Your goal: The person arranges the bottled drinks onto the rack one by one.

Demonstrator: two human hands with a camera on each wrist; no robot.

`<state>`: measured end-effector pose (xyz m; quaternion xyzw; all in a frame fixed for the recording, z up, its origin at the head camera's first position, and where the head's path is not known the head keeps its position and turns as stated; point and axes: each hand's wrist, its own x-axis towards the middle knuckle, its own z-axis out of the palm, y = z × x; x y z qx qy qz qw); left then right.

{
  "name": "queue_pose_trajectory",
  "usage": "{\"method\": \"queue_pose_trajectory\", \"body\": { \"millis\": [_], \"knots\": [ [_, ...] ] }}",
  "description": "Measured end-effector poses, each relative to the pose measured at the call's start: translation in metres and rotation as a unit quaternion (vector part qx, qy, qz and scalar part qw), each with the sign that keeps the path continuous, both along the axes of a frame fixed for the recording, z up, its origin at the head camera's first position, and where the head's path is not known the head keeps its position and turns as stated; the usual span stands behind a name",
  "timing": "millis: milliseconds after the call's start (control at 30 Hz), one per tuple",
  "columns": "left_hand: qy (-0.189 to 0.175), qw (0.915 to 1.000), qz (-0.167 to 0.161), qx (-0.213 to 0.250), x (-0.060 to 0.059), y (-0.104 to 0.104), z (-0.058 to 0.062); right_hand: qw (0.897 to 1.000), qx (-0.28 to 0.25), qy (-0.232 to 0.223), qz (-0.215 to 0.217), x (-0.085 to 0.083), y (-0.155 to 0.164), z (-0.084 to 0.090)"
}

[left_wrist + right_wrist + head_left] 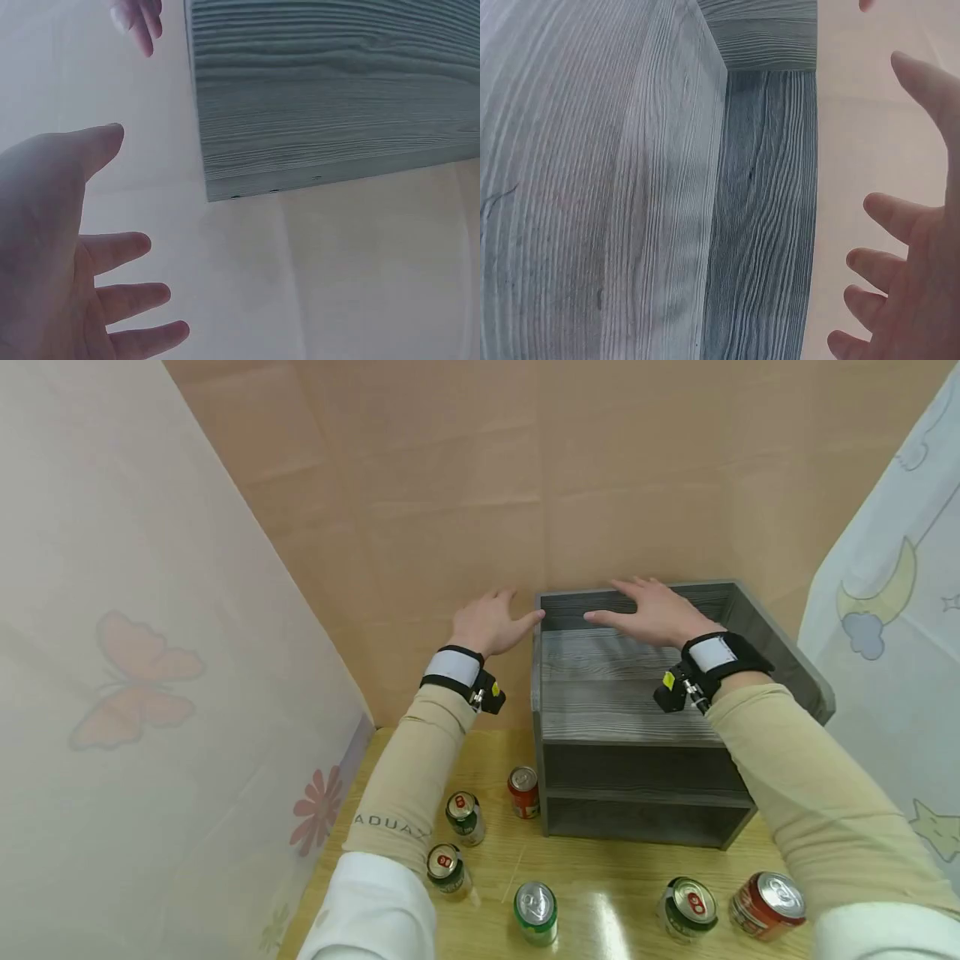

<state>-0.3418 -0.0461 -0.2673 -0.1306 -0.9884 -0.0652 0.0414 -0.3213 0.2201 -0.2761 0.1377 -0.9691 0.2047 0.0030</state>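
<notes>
A grey wood-grain shelf unit [630, 685] stands at the back of the table, with an upper tray-like level and lower compartments. My left hand [491, 622] is spread beside its back left corner, thumb pointing toward the side panel; in the left wrist view that hand [67, 247] is apart from the panel [330, 90]. Above the top level hovers my right hand [652, 610], fingers extended and thumb pointing left. The right wrist view has this hand [907, 262] apart from the low back board [765, 210], holding nothing.
Left of the shelf stand a red can [523, 792] and two dark green cans [465, 817] [447, 868]. In front are a green can [536, 913], another dark green can [687, 908] and a red can [767, 906]. Patterned cloths [187, 652] hang at both sides, a tan sheet [450, 485] behind.
</notes>
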Motion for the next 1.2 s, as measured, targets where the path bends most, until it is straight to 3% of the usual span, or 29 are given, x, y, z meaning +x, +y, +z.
{"method": "queue_pose_trajectory", "body": {
  "millis": [400,767,967,1200],
  "knots": [
    [0.004,0.999,-0.023,0.039,0.004,-0.015,-0.001,1.0,-0.028,-0.007,-0.003,0.021,0.01,0.009],
    [0.015,0.9968,-0.034,0.071,0.008,-0.029,0.003,0.997,-0.031,0.064,-0.02,0.05,0.028,0.023],
    [0.018,0.9955,-0.041,0.084,0.009,-0.04,-0.006,0.992,-0.038,0.109,-0.042,0.068,0.038,0.023],
    [-0.009,0.9954,-0.036,0.089,0.011,-0.049,-0.023,0.985,-0.044,0.142,-0.087,0.095,0.05,0.012]
  ]
}}
